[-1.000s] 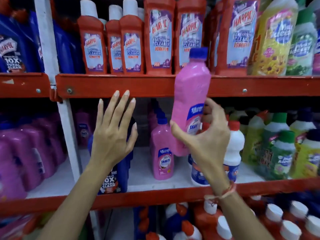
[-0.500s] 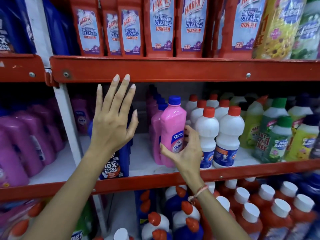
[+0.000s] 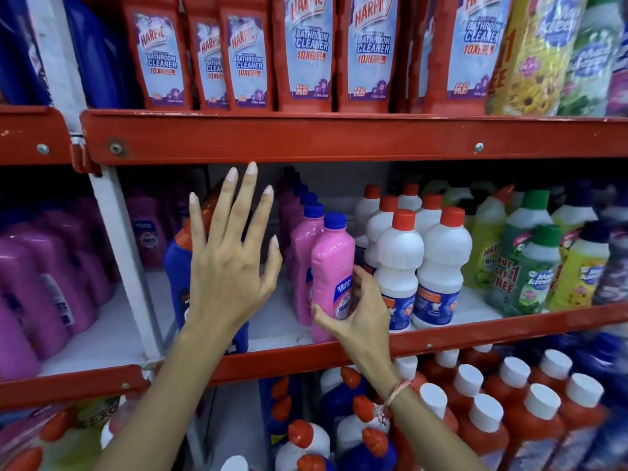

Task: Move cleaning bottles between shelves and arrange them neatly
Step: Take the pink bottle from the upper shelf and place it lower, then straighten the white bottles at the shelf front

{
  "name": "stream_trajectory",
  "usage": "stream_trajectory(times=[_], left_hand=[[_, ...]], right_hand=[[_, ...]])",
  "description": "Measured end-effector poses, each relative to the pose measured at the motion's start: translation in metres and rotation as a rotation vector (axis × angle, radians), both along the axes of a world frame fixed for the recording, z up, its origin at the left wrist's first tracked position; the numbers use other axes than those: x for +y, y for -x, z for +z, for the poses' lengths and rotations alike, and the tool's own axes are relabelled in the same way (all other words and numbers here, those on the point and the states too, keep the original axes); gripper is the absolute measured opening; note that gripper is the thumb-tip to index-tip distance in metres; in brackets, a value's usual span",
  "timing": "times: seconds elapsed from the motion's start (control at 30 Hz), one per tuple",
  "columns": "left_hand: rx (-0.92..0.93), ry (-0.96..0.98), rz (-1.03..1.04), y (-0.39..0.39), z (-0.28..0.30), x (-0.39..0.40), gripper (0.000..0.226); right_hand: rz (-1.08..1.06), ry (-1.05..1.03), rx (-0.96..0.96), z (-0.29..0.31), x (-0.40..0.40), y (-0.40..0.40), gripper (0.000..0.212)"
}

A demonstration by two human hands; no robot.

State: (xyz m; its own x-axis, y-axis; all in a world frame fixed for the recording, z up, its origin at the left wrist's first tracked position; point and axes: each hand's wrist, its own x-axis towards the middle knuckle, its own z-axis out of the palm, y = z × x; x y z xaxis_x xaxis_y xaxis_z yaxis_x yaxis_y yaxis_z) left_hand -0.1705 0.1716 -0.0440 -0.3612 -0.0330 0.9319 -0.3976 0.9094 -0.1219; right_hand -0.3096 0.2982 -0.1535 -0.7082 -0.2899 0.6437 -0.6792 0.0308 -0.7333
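Observation:
A pink bottle with a blue cap [image 3: 331,266] stands upright at the front of the middle shelf [image 3: 475,331], first in a row of matching pink bottles [image 3: 304,253]. My right hand [image 3: 356,314] wraps around its lower part by the label. My left hand [image 3: 231,263] is raised with fingers spread, holding nothing, in front of a dark blue bottle with a red cap [image 3: 178,273] on the same shelf.
White bottles with red caps [image 3: 438,266] stand just right of the pink row, green and yellow bottles [image 3: 530,266] further right. Red Harpic bottles [image 3: 309,52] fill the upper shelf. Purple bottles [image 3: 40,277] sit in the left bay. Red and blue bottles [image 3: 509,413] crowd the lower shelf.
My right hand brought the pink bottle down from in front of the upper shelf's edge onto the middle shelf and set it at the front of the pink row. My left hand stayed raised and open.

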Motion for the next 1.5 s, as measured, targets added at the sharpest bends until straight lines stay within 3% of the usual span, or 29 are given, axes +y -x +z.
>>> stream_trajectory(times=[0.17, 0.27, 0.47, 0.53, 0.6, 0.67, 0.73, 0.8, 0.9, 0.93, 1.03, 1.13, 1.23, 1.3, 1.4, 1.5], left_hand=[[0.011, -0.09, -0.112, 0.006, -0.014, 0.024, 0.051], [0.027, -0.203, -0.246, 0.015, -0.021, 0.044, 0.048], [0.187, -0.421, -0.446, 0.048, -0.034, 0.1, 0.029], [0.174, -0.556, -0.568, 0.063, -0.04, 0.123, 0.026], [0.092, -0.825, -0.704, 0.078, -0.049, 0.148, 0.022], [-0.039, -1.067, -0.77, 0.094, -0.063, 0.172, 0.021], [-0.117, -1.186, -0.769, 0.105, -0.08, 0.19, 0.028], [-0.168, -1.299, -0.762, 0.114, -0.091, 0.2, 0.04], [-0.225, -1.374, -0.716, 0.128, -0.099, 0.207, 0.057], [-0.226, -1.376, -0.715, 0.132, -0.098, 0.208, 0.061], [-0.206, -1.381, -0.757, 0.144, -0.094, 0.21, 0.075], [-0.186, -1.464, -0.813, 0.154, -0.092, 0.2, 0.077], [-0.124, -1.605, -0.849, 0.161, -0.09, 0.191, 0.049], [-0.113, -1.64, -0.86, 0.164, -0.089, 0.189, 0.041], [-0.113, -1.63, -0.862, 0.164, -0.088, 0.191, 0.048], [-0.156, -1.665, -0.896, 0.167, -0.086, 0.19, 0.068]], right_hand=[[0.073, -0.047, 0.034, 0.002, 0.009, 0.005, 0.087], [0.019, -0.087, 0.156, 0.013, 0.029, 0.004, 0.085], [-0.079, 0.21, 0.256, 0.032, 0.096, 0.036, 0.035], [-0.08, 0.304, 0.21, 0.033, 0.117, 0.057, 0.026], [-0.065, 0.338, 0.113, 0.032, 0.132, 0.079, 0.024], [-0.021, 0.318, -0.042, 0.028, 0.141, 0.101, 0.023], [0.076, 0.222, -0.236, 0.024, 0.142, 0.119, 0.02], [0.166, 0.07, -0.409, 0.018, 0.14, 0.13, 0.029], [0.29, -0.042, -0.513, 0.009, 0.139, 0.14, 0.081], [0.32, -0.062, -0.504, 0.008, 0.141, 0.141, 0.085], [0.36, -0.103, -0.441, 0.011, 0.15, 0.138, 0.057], [0.34, -0.151, -0.411, 0.014, 0.161, 0.132, 0.047], [0.337, -0.139, -0.42, 0.014, 0.17, 0.13, 0.043], [0.324, -0.134, -0.429, 0.014, 0.172, 0.131, 0.044], [0.325, -0.135, -0.443, 0.018, 0.172, 0.131, 0.046], [0.335, -0.124, -0.444, 0.022, 0.171, 0.131, 0.082]])
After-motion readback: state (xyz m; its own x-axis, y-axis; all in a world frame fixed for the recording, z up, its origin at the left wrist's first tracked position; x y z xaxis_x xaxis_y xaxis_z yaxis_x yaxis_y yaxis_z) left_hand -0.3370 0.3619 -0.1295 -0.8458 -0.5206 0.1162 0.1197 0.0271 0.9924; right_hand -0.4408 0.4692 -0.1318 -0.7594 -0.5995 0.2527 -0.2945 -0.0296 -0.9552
